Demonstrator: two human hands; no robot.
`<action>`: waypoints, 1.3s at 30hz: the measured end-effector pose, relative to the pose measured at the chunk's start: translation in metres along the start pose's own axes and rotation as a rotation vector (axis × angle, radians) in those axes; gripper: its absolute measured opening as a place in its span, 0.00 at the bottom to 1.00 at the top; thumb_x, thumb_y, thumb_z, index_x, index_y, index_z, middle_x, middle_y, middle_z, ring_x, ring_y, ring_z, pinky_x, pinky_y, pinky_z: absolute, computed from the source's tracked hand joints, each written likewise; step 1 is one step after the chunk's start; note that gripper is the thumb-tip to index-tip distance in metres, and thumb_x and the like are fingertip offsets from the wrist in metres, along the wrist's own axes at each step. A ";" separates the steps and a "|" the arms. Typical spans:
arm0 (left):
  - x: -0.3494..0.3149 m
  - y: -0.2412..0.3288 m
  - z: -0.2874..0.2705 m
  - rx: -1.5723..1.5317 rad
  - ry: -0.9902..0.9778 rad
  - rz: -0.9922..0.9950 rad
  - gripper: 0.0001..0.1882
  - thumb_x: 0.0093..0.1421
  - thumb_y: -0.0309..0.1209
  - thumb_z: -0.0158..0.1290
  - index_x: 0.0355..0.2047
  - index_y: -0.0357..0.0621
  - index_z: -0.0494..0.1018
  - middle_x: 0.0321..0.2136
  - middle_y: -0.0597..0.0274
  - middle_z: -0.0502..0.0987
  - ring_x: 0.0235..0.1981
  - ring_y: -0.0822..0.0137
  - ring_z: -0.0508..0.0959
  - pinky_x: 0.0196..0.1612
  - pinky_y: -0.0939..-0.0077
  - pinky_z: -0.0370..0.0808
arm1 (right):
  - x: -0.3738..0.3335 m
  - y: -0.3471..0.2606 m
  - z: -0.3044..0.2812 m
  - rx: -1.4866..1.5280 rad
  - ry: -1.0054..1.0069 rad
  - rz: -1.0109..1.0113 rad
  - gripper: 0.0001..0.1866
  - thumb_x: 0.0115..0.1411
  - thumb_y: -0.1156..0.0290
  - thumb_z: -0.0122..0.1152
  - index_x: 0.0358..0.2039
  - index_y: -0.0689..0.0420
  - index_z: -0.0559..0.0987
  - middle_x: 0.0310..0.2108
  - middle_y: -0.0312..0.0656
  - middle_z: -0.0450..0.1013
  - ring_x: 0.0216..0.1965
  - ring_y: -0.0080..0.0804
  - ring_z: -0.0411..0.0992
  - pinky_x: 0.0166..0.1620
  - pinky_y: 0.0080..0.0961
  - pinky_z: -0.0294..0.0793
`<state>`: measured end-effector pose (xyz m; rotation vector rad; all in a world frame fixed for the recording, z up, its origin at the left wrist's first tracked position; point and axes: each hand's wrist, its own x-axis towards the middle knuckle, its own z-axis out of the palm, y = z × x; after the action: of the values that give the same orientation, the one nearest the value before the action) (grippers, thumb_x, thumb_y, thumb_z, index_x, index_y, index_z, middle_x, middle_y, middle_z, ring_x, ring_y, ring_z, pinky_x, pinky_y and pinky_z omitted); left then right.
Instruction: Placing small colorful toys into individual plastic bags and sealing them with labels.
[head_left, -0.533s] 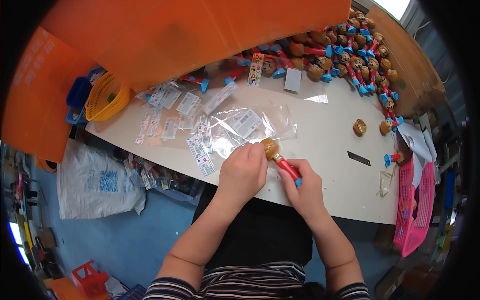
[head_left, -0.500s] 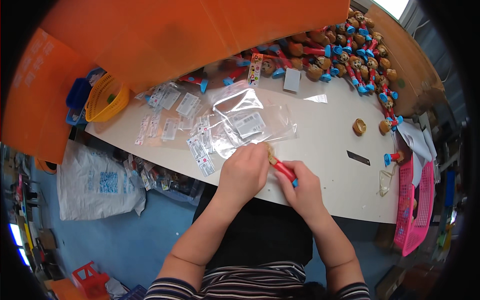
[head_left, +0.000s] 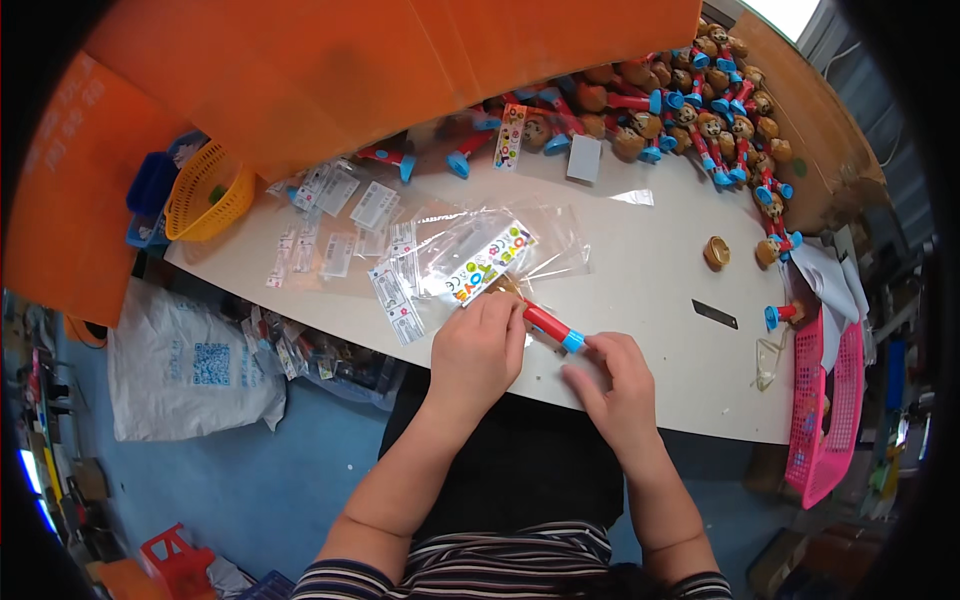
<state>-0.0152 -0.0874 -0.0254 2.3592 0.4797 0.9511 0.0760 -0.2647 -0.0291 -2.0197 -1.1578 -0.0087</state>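
My left hand (head_left: pixel 472 345) is closed around the brown-headed end of a toy figure (head_left: pixel 545 322) with a red tube body and a blue end. The toy points down and right over the table's front edge. My right hand (head_left: pixel 618 385) is beside the blue end, thumb and fingers apart; its index fingertip is at or against that end. Just beyond my left hand lies a clear plastic bag (head_left: pixel 555 235) with a colourful printed strip (head_left: pixel 495 262). The toy's head is partly hidden by my left fingers, and whether it is inside the bag I cannot tell.
Many similar toys (head_left: pixel 710 125) are heaped at the back right. Small label bags (head_left: pixel 375 207) lie to the left, near a yellow basket (head_left: pixel 210 195). Rightward are a brown cap (head_left: pixel 716 253), a dark flat blade (head_left: pixel 715 314) and a pink basket (head_left: pixel 828 420). Orange card (head_left: pixel 390 70) overhangs the back.
My left hand has shifted slightly left with the toy, showing more of its red body. My right hand has loosened from it. The colourful strip now faces up on the bag.
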 end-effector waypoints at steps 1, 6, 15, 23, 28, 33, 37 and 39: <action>0.000 0.001 0.000 -0.019 0.000 -0.022 0.05 0.56 0.22 0.57 0.33 0.40 0.74 0.24 0.58 0.76 0.23 0.61 0.78 0.27 0.71 0.74 | 0.001 -0.008 -0.001 0.021 0.019 0.028 0.25 0.51 0.74 0.72 0.49 0.62 0.72 0.43 0.47 0.71 0.39 0.41 0.74 0.40 0.30 0.75; 0.000 0.001 -0.001 -0.034 0.003 -0.020 0.04 0.56 0.22 0.58 0.32 0.40 0.74 0.23 0.59 0.76 0.21 0.63 0.77 0.26 0.73 0.74 | 0.015 -0.012 0.010 0.061 0.110 0.128 0.23 0.50 0.74 0.72 0.45 0.63 0.74 0.43 0.50 0.71 0.38 0.44 0.74 0.41 0.33 0.76; 0.001 -0.006 -0.018 0.009 0.021 -0.114 0.04 0.54 0.24 0.57 0.28 0.42 0.72 0.22 0.58 0.75 0.23 0.57 0.77 0.27 0.65 0.73 | 0.035 0.004 0.014 0.062 0.106 -0.091 0.15 0.53 0.76 0.69 0.42 0.60 0.77 0.35 0.43 0.73 0.30 0.30 0.73 0.32 0.21 0.74; -0.004 -0.006 -0.025 0.120 0.019 -0.064 0.04 0.53 0.24 0.57 0.27 0.40 0.72 0.20 0.60 0.74 0.21 0.60 0.76 0.26 0.69 0.73 | 0.006 -0.031 0.010 0.423 0.187 0.333 0.11 0.54 0.78 0.69 0.37 0.67 0.79 0.30 0.44 0.74 0.22 0.24 0.72 0.25 0.17 0.72; 0.003 0.009 -0.018 0.050 0.020 0.117 0.05 0.54 0.25 0.57 0.30 0.41 0.72 0.25 0.55 0.73 0.27 0.53 0.75 0.29 0.63 0.72 | 0.010 -0.027 0.024 0.201 0.142 0.009 0.13 0.52 0.78 0.71 0.38 0.66 0.79 0.32 0.45 0.75 0.23 0.25 0.73 0.24 0.19 0.73; 0.012 0.020 -0.020 0.006 -0.115 0.244 0.05 0.54 0.25 0.56 0.28 0.40 0.70 0.25 0.54 0.71 0.28 0.52 0.74 0.31 0.61 0.71 | 0.019 -0.021 0.022 0.155 0.228 -0.096 0.15 0.52 0.80 0.71 0.40 0.66 0.78 0.34 0.45 0.75 0.26 0.25 0.75 0.26 0.19 0.74; -0.005 0.022 -0.016 -0.087 -0.233 0.167 0.06 0.53 0.25 0.56 0.27 0.40 0.69 0.25 0.54 0.70 0.28 0.52 0.74 0.31 0.61 0.71 | 0.015 -0.014 0.026 0.553 0.239 0.341 0.16 0.52 0.82 0.69 0.42 0.65 0.78 0.36 0.43 0.76 0.28 0.21 0.75 0.28 0.16 0.75; -0.007 0.021 -0.019 -0.101 -0.264 0.104 0.06 0.53 0.25 0.56 0.27 0.40 0.69 0.25 0.54 0.70 0.28 0.52 0.74 0.30 0.61 0.71 | 0.016 -0.015 0.029 0.481 0.189 0.216 0.16 0.53 0.82 0.69 0.42 0.65 0.78 0.36 0.43 0.76 0.27 0.21 0.74 0.29 0.16 0.75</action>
<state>-0.0310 -0.1011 -0.0051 2.3899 0.2030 0.6760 0.0642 -0.2304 -0.0334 -1.6615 -0.7335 0.1686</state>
